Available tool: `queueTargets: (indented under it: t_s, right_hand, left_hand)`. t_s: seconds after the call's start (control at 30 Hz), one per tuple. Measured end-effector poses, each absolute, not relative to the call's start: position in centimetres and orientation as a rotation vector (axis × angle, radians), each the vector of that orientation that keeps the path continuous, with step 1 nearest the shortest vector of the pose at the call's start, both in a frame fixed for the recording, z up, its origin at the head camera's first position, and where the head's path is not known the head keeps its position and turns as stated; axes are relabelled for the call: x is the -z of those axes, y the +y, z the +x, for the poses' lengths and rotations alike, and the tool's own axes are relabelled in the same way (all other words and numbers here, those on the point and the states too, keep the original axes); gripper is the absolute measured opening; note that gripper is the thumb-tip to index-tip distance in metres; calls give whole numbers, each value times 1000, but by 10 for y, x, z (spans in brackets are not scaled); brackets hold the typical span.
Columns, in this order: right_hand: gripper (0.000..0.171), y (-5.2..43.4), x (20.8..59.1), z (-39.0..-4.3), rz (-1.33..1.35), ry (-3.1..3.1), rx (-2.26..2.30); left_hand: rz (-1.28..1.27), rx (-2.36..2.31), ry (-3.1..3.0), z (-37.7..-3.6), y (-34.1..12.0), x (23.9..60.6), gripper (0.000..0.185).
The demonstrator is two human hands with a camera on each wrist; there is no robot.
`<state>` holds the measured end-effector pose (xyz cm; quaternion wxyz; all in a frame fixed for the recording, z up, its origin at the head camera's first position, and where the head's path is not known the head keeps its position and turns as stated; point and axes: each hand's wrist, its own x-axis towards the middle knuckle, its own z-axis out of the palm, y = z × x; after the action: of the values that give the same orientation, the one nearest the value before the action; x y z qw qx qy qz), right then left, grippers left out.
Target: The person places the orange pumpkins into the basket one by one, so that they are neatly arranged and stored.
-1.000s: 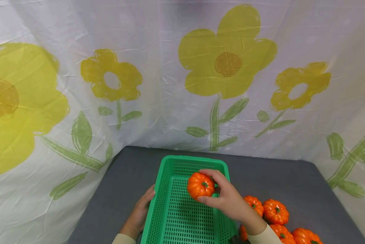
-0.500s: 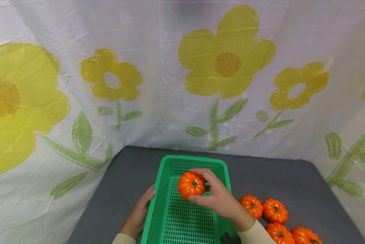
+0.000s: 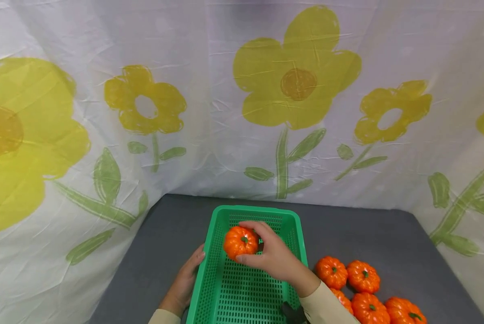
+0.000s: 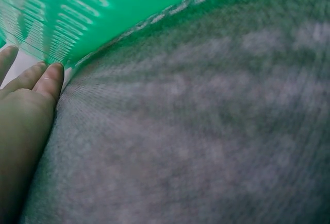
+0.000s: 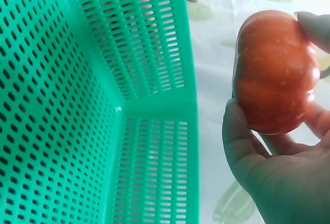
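In the head view, my right hand [image 3: 276,258] holds a small orange toy pumpkin [image 3: 239,243] over the far part of a green plastic basket [image 3: 246,292]. Thumb and fingers curl round the pumpkin, whose green stem faces up. The right wrist view shows the gripped pumpkin [image 5: 273,74] above the level of the basket rim [image 5: 191,131]. At the basket's left side is my left hand [image 3: 186,281], its fingertips right at the rim. Its extended fingers [image 4: 49,82] touch the slotted outer wall [image 4: 82,7] in the left wrist view. No pumpkin shows on the visible basket floor.
Several more orange pumpkins [image 3: 363,276] lie on the grey tabletop [image 3: 339,229] to the right of the basket. A white curtain [image 3: 209,112] with yellow flowers stands behind and on both sides.
My right hand has carried the pumpkin leftward over the basket, towards its left wall. More of the pumpkins on the table now show beside the right sleeve. The left hand stays in place.
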<state>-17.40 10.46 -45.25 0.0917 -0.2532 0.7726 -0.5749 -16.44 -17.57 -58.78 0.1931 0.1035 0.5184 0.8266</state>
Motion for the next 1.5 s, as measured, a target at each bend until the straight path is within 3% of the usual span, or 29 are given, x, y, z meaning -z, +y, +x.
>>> queueTargets:
  t_s: [0.73, 1.5]
  right_hand:
    - [68, 72, 462, -204, -738, 2392, 1610]
    - [71, 62, 509, -225, -537, 2504, 1536]
  left_hand:
    - [258, -2313, 1496, -162, -174, 585, 68]
    - [333, -2313, 1493, -162, -174, 586, 64]
